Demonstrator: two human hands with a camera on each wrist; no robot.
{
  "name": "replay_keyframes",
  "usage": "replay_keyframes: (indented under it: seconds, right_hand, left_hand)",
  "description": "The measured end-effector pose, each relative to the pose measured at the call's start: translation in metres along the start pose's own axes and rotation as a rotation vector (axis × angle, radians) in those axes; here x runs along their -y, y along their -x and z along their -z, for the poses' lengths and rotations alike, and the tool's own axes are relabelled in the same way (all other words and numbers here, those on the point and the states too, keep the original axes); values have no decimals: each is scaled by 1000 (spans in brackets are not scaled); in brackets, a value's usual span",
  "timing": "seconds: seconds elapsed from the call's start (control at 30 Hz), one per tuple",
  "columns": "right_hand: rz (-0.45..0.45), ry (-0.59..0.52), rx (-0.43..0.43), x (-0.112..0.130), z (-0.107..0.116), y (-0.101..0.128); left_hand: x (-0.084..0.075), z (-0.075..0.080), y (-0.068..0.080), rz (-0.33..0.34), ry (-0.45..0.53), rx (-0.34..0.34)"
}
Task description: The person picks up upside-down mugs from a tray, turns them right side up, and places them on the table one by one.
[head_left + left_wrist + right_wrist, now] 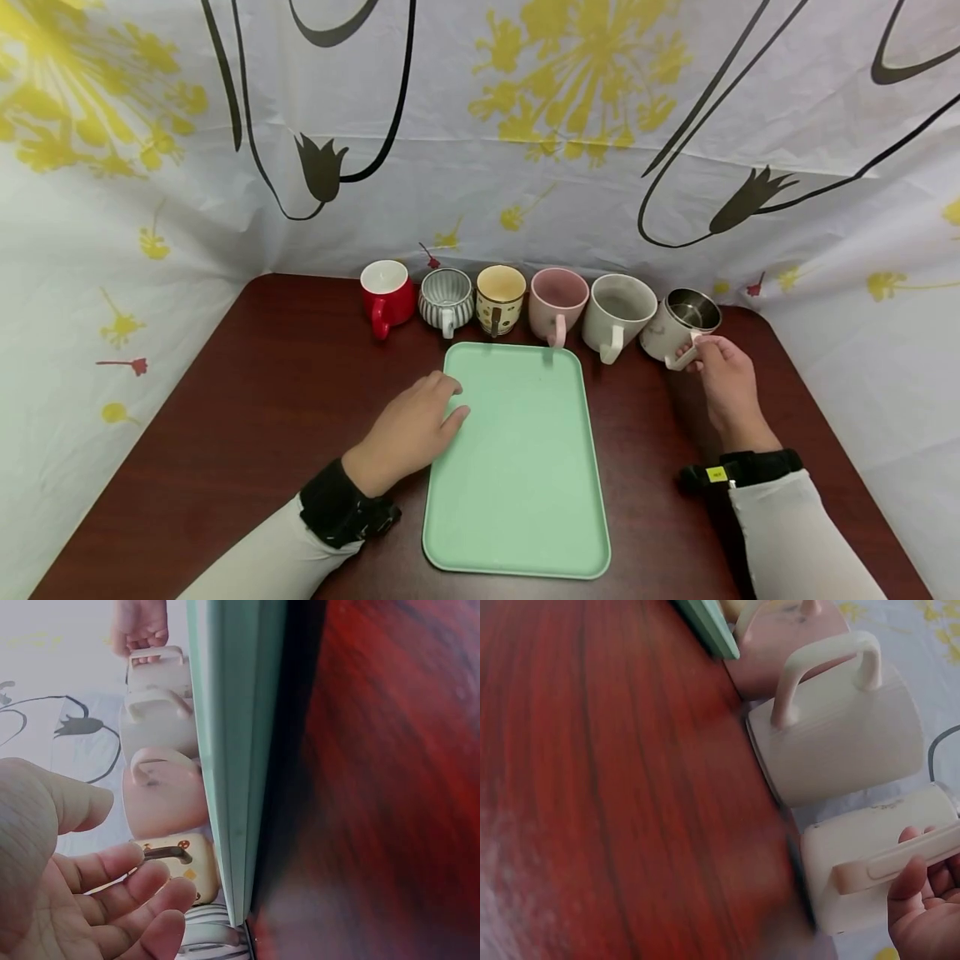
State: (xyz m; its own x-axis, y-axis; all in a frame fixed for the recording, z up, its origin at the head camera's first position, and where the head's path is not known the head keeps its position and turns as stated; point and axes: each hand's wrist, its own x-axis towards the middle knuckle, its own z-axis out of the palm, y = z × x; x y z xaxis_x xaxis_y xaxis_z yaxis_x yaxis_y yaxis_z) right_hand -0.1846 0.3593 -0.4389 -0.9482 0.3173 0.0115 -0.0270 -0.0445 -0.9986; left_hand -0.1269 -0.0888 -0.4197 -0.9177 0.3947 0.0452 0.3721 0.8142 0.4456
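At the right end of a row of mugs, my right hand [726,379] pinches the handle of a white mug with a metal lining [678,327]. The right wrist view shows thumb and fingers about that handle [889,859]; whether the mug's base touches the table I cannot tell. My left hand [408,429] is over the left edge of a light green tray [517,467], its fingers loosely bent and holding nothing. Beside the white mug stands a larger off-white mug [617,310], then a pink mug [553,312].
Further left along the back edge are a cream patterned mug [504,310], a grey striped cup [442,312] and a red mug [397,302]. All handles face the front. A flower-printed cloth [450,183] hangs behind the dark reddish-brown table [247,433].
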Motion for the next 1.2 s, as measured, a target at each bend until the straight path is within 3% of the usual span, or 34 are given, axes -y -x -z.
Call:
replay_keyframes:
  seconds: [0.3,0.63,0.83,1.0,1.2]
  right_hand:
    - [17,88,-13,-4,-4,-3]
    - [22,95,-11,-5,-4,0]
    - [18,366,-176,-1,3,0]
    - [96,451,-283,10,3,8]
    - [308,612,-217,42,-27,33]
  left_hand:
    - [-1,0,0,12,15,9]
    - [-1,-1,1,27,13,36]
    - [0,-2,1,19,6,35]
    - [-1,-2,-1,9,2,22]
    - [-11,10,-11,-8,-12,-21]
